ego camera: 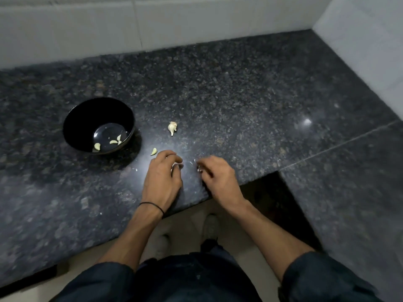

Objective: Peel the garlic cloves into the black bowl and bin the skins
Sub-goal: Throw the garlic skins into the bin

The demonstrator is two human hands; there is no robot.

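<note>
Pinched pale scraps (174, 166) low centre with left hand (162, 173), curled right hand (218, 177) on more just beside; too blurry to call skin or clove. Had a peeled clove (153, 151) on the counter (239, 94) right of the bowl (74, 118), unpeeled clove (172, 127) above it. Looked light, slick once bare, papery skin flimsy; probably best pinched at the fat middle.

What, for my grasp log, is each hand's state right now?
Left hand: curled round a pale garlic piece, clove or skin unclear.
Right hand: pinching small pale garlic scraps.
</note>
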